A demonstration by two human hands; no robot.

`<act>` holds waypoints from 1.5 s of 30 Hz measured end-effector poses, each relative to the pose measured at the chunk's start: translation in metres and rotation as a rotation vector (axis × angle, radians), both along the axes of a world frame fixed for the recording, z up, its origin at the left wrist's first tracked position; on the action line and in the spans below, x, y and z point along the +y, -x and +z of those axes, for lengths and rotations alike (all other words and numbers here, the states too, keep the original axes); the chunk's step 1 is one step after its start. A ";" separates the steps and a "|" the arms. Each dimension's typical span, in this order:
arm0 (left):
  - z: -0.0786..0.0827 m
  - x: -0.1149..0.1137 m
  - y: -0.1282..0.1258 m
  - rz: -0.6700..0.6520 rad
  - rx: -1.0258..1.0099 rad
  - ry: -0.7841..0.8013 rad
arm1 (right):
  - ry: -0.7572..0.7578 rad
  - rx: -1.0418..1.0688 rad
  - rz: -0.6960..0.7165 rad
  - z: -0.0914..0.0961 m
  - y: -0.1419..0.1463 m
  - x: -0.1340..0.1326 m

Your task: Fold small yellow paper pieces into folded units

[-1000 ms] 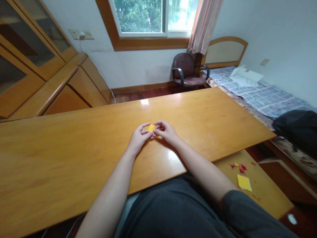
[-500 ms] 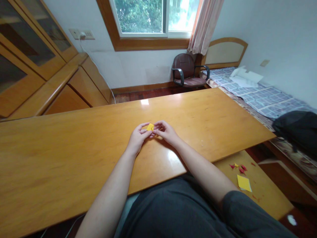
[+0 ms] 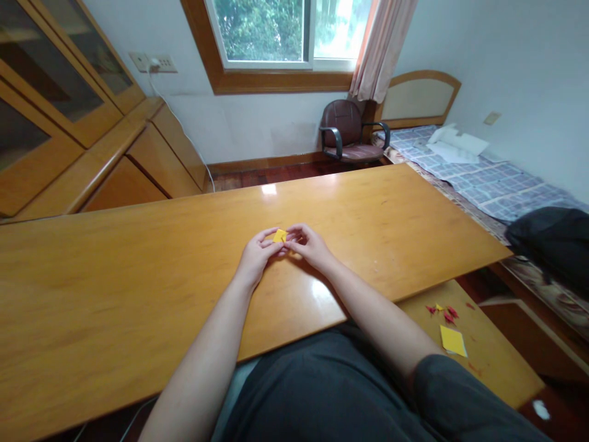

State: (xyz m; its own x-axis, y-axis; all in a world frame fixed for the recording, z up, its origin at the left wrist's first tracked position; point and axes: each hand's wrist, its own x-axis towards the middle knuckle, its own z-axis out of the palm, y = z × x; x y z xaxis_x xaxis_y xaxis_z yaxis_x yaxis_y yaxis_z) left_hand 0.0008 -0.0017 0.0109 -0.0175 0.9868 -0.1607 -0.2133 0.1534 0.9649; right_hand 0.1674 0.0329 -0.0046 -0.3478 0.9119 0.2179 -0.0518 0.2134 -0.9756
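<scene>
A small folded piece of yellow paper [image 3: 280, 236] is held between my two hands, just above the wooden table [image 3: 151, 276]. My left hand [image 3: 257, 253] pinches its left side between thumb and fingers. On the other side, my right hand [image 3: 309, 245] grips its lower right edge, thumb tip close to the left thumb. The fingers behind the paper are partly hidden. A narrow folded flap shows near its lower corner.
On a lower board [image 3: 497, 362] at the right lie a stack of yellow paper squares [image 3: 453, 341] and several small red folded paper pieces [image 3: 451, 313]. Behind the table stands a brown armchair [image 3: 345, 132]. A black bag [image 3: 552, 245] rests on the bed [image 3: 506, 184].
The yellow paper has tilted very slightly in my fingers. Both hands stay in nearly the same place.
</scene>
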 end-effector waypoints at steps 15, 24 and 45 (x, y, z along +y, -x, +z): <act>0.003 -0.002 0.000 -0.028 -0.033 0.009 | 0.014 -0.035 0.001 0.003 -0.001 -0.002; 0.004 -0.003 -0.001 -0.034 -0.051 0.007 | 0.015 -0.069 -0.004 0.006 -0.001 -0.002; 0.004 -0.005 -0.005 -0.087 0.218 -0.119 | 0.061 0.002 0.004 0.002 -0.001 0.000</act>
